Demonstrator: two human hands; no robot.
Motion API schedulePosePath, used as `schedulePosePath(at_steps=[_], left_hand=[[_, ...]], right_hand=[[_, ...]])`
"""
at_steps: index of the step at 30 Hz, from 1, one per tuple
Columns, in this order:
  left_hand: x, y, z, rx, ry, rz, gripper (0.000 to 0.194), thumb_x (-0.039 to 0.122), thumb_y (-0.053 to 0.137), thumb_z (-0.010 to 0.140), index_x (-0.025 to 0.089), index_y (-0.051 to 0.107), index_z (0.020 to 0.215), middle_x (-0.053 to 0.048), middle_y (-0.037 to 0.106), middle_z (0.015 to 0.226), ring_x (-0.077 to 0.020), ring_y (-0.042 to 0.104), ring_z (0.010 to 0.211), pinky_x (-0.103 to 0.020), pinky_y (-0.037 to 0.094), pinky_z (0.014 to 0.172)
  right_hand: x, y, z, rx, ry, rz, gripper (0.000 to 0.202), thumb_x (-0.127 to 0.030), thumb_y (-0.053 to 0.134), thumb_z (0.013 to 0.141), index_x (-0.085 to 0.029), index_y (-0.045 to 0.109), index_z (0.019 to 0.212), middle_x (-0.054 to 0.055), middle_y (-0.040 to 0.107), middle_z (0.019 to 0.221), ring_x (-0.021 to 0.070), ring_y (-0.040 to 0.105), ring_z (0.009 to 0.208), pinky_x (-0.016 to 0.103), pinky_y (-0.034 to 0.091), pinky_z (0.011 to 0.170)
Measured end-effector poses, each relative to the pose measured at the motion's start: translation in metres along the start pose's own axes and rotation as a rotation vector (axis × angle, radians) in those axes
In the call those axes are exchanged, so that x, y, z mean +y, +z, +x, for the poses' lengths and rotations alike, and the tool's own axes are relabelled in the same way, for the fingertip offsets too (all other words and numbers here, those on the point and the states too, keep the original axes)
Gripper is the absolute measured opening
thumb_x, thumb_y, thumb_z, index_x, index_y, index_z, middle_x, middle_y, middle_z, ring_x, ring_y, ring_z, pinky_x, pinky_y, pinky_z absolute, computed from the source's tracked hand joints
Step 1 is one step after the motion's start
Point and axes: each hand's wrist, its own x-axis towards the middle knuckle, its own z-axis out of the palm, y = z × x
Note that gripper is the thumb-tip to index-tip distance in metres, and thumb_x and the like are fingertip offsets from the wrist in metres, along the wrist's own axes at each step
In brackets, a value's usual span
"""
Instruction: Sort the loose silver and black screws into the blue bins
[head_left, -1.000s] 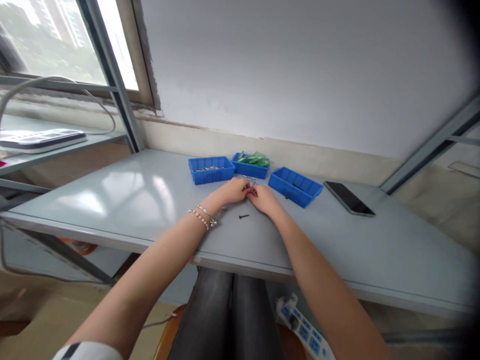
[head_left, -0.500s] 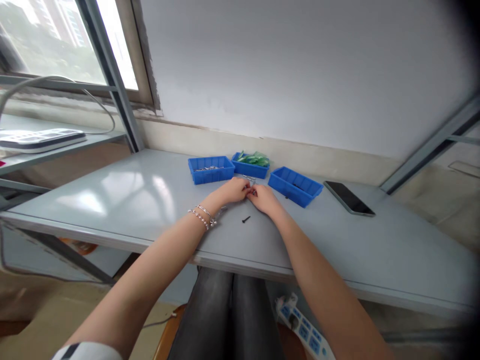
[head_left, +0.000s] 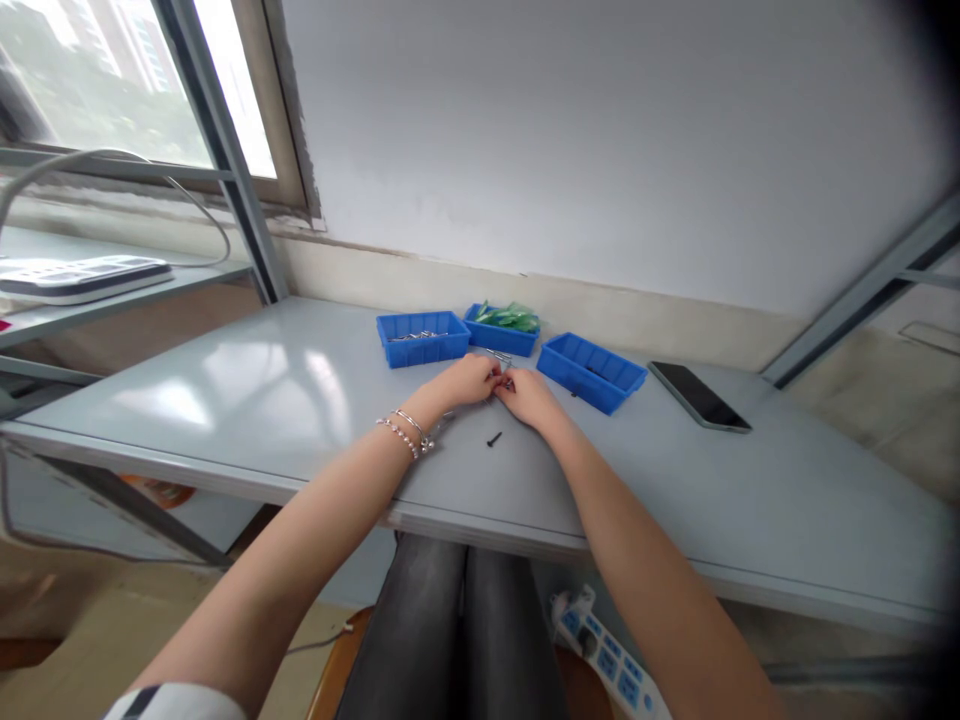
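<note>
Over the middle of the grey table (head_left: 360, 460), my left hand (head_left: 475, 378) and my right hand (head_left: 525, 395) meet at the fingertips. Both are closed in a pinch around something small that the fingers hide. Just beyond them lie a few thin silver metal pieces (head_left: 498, 355). A dark screw (head_left: 494, 439) rests on the tabletop on the near side of my hands. Behind my left hand stands a blue bin (head_left: 424, 352) holding several silver metal pieces.
Another blue bin (head_left: 501, 340) at the back holds green plastic packets (head_left: 511, 317). To the right, a third blue bin (head_left: 592, 385) has a few dark bits inside. A phone (head_left: 699, 396) lies farther right. A power strip (head_left: 611, 660) hangs below the table edge.
Both hands stay together in nearly the same place, fingers still pinched. Bins, screw and phone rest where they were.
</note>
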Motion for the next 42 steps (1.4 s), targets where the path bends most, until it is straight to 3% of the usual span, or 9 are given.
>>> schedulePosePath(at_steps=[42], left_hand=[[0.0046, -0.0013, -0.0008, -0.059, -0.036, 0.068, 0.026, 0.023, 0.037, 0.084, 0.014, 0.06, 0.091, -0.01, 0.063, 0.089, -0.0186, 0.058, 0.079, -0.028, 0.043, 0.07]], right_hand=[[0.0013, 0.0016, 0.0009, -0.021, 0.014, -0.012, 0.02, -0.023, 0.047, 0.08, -0.014, 0.061, 0.09, 0.009, 0.061, 0.09, 0.0195, 0.056, 0.086, 0.027, 0.039, 0.072]])
